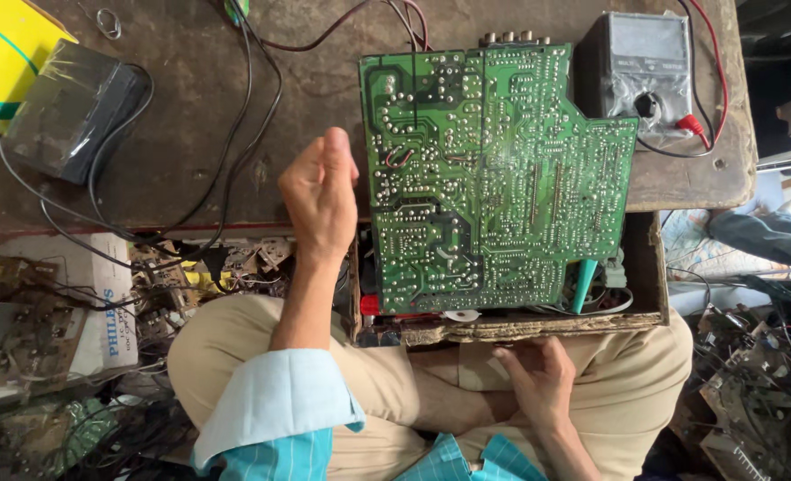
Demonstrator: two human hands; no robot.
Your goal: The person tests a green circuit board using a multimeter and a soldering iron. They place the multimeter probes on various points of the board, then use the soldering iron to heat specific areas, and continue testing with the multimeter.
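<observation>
A large green circuit board [493, 174] lies solder side up, partly on a worn wooden table [181, 134] and partly over an open wooden drawer [538, 328]. My left hand [321, 191] is raised just left of the board's edge, fingers curled together with nothing visible in them. My right hand [538, 374] rests on my leg below the drawer's front edge, fingers spread and holding nothing. A teal-handled tool [584, 283] sticks out from under the board inside the drawer.
A grey multimeter [645, 71] with red and black leads sits at the table's far right. A dark box [70, 107] and a yellow object [3, 44] lie at far left, with black cables [235, 134] between. Scrap boards and a white carton [92, 303] clutter the floor.
</observation>
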